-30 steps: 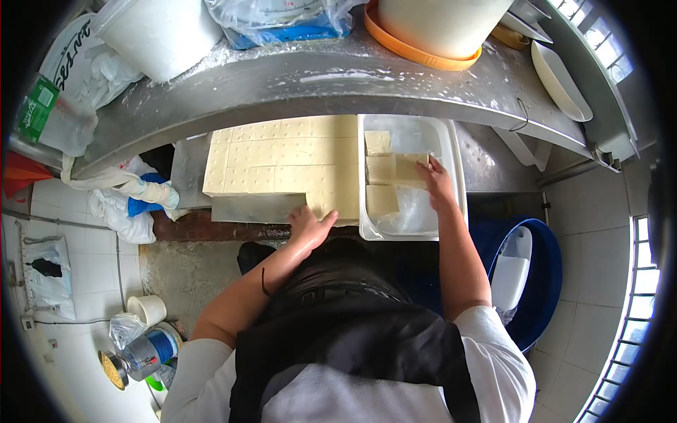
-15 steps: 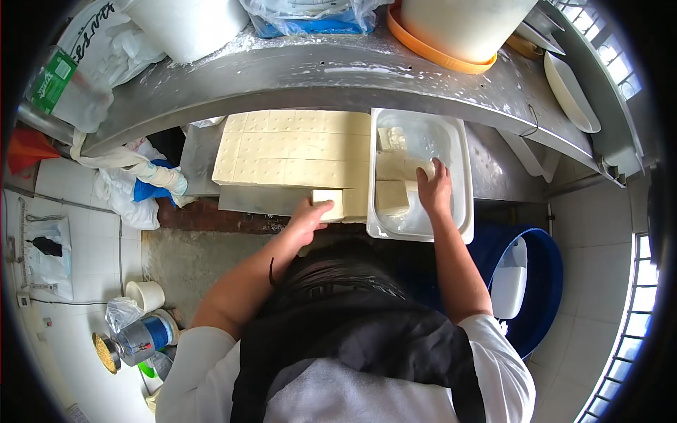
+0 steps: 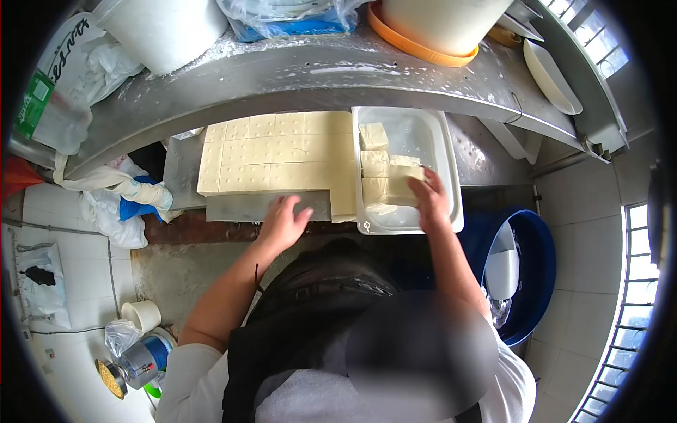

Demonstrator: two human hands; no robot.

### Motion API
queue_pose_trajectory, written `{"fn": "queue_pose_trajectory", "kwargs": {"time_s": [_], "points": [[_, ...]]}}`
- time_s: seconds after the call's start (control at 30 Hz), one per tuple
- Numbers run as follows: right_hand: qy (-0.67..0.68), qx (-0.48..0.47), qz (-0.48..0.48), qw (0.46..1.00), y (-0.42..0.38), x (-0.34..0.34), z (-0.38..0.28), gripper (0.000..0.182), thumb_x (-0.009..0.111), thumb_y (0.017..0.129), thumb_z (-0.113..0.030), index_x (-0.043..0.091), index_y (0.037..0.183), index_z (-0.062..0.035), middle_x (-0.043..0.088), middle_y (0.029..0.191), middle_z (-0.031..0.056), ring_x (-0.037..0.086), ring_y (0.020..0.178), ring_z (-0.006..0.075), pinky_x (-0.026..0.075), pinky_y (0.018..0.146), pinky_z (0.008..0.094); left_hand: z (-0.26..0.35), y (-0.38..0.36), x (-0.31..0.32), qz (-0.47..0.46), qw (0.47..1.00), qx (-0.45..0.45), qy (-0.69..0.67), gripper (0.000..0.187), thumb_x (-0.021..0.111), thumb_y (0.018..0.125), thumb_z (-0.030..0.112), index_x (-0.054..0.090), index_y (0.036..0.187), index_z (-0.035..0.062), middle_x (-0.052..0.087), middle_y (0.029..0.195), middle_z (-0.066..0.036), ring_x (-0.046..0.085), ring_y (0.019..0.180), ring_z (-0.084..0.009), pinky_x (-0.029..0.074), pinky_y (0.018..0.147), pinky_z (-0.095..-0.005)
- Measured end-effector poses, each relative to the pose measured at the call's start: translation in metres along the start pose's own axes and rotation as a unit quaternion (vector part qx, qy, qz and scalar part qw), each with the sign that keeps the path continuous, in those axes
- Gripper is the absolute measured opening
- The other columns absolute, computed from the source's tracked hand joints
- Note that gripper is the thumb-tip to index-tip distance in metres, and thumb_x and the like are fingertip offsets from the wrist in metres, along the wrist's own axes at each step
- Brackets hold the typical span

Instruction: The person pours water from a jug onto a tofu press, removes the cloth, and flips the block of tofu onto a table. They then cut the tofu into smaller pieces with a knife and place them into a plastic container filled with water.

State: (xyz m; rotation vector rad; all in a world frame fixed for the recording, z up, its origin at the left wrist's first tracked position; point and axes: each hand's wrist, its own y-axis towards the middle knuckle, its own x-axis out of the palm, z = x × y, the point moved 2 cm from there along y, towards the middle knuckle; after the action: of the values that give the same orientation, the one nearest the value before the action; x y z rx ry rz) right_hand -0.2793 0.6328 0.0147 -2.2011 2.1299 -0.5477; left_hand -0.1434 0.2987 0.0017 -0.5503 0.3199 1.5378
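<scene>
A large slab of pale tofu, scored into squares, lies on the metal work surface, with a strip jutting toward me at its right end. Beside it a white plastic tub holds several cut tofu blocks in clear liquid. My right hand is in the tub, its fingers closed on the right side of a tofu block. My left hand hovers at the front edge of the metal surface, left of the jutting strip, thumb and fingers apart, holding nothing.
Above runs a steel shelf with a white bucket, a bucket on an orange lid and a white dish. A blue barrel stands at right. Cloths hang at left.
My left hand has let go of a tofu block and drawn back to the left. A block is now at my right hand in the tub, among more upright blocks. The view has shifted slightly.
</scene>
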Motion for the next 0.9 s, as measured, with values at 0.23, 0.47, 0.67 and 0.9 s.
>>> {"fn": "queue_pose_trajectory", "kwargs": {"time_s": [0.23,0.47,0.67,0.9], "points": [[-0.262,0.086,0.046,0.960,0.048,-0.070,0.054,0.053,0.073,0.090,-0.022,0.057,0.134,0.0017,0.069,0.118,0.0195,0.068,0.108,0.0281,0.054,0.091,0.0409,-0.092,-0.046,-0.016,0.023,0.921,-0.050,0.385,0.093,0.077,0.088,0.037,0.027,0.159,0.0029,0.018,0.166,-0.027,0.014,0.154,-0.0482,0.014,0.122,-0.0657],[-0.473,0.106,0.006,0.875,0.033,-0.022,0.038,0.056,0.073,0.091,-0.029,0.058,0.132,0.0051,0.066,0.125,0.0204,0.062,0.113,0.0309,0.049,0.097,0.0425,-0.109,-0.056,-0.030,0.020,0.928,-0.005,0.373,0.100,0.079,0.085,0.040,0.023,0.163,0.0122,0.014,0.170,-0.022,0.012,0.157,-0.0448,0.010,0.124,-0.0644],[-0.552,-0.256,0.094,0.788,-0.040,0.058,0.012,0.033,0.067,0.093,-0.010,0.063,0.124,0.0030,0.068,0.104,0.0288,0.067,0.099,0.0443,0.054,0.088,0.0501,-0.126,-0.065,-0.054,0.005,0.926,0.004,0.378,0.099,0.078,0.085,0.040,0.024,0.164,0.0138,0.014,0.170,-0.021,0.011,0.157,-0.0433,0.010,0.124,-0.0640],[-0.532,-0.066,-0.057,0.842,-0.103,0.115,0.117,0.078,0.065,0.096,-0.035,0.035,0.146,0.0161,0.061,0.125,0.0383,0.063,0.116,0.0487,0.052,0.097,0.0452,-0.106,-0.059,-0.051,0.004,0.927,-0.008,0.375,0.067,0.072,0.086,0.023,0.046,0.143,0.0009,0.044,0.146,-0.026,0.042,0.136,-0.0445,0.035,0.110,-0.0617]]}}
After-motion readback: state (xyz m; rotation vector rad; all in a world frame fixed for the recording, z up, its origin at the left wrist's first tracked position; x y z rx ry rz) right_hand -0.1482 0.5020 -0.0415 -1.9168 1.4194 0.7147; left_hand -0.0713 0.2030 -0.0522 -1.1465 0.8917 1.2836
